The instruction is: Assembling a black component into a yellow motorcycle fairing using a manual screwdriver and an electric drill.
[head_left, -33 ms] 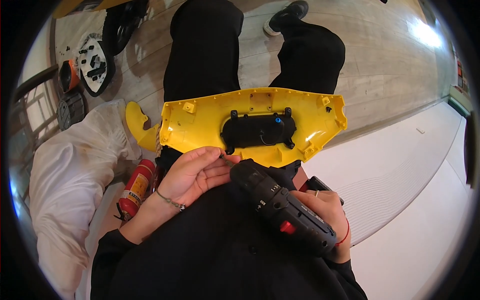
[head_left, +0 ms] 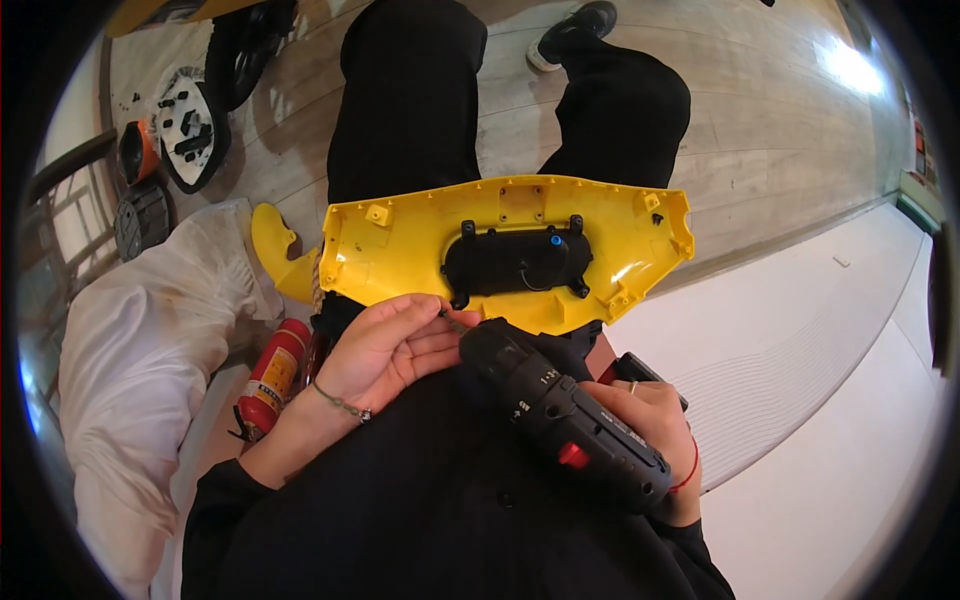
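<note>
My right hand [head_left: 650, 415] is wrapped round the grip of a black cordless drill [head_left: 565, 415] with a red switch. The drill points up and left, its chuck close to my left fingers. With palm turned up, my left hand [head_left: 395, 345] pinches thumb and forefinger together at the tip of the drill's bit [head_left: 457, 322]. A small dark bit of something shows at that pinch, too small to name. Just beyond, a curved yellow plastic panel [head_left: 400, 250] rests across my lap, inner side up. A black oval housing [head_left: 500, 262] with a blue dot and short cable sits in its middle.
A red fire extinguisher [head_left: 272, 375] lies to my left, beside white sheeting [head_left: 150, 330]. Farther left are a curved yellow part [head_left: 275, 255], a black-rimmed part [head_left: 188, 135] and an orange-and-black piece [head_left: 137, 152]. A white ribbed surface [head_left: 790, 350] stretches along my right.
</note>
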Tool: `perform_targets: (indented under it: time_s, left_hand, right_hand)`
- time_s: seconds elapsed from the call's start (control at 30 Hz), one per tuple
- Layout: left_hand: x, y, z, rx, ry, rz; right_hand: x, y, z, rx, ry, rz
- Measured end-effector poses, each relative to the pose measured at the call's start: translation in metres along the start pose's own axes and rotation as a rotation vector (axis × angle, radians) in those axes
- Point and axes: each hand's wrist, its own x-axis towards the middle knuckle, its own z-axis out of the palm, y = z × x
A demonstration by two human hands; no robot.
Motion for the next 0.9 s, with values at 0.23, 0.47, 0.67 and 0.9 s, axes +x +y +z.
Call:
perform_targets:
  time_s: [0.23, 0.47, 0.67, 0.9]
  left_hand:
    - [0.0002, -0.0008, 0.0031, 0.009, 0.027, 0.055]
    - [0.001, 0.0044, 0.0041, -0.005, 0.012, 0.033]
    - [-0.0002, 0.0046, 0.0026, 0.016, -0.008, 0.014]
    - [-0.001, 0.0062, 0.0091, 0.06, 0.008, 0.055]
  right_hand:
    - [-0.0019, 0.0048, 0.0081, 0.117, 0.036, 0.076]
    - [0.0026, 0.0043, 0.0026, 0.075, 0.013, 0.016]
    - [-0.0007, 0.0075, 0.004, 0.096, 0.009, 0.02]
    - [0.0007, 0.0051, 0.0049, 0.137, 0.029, 0.035]
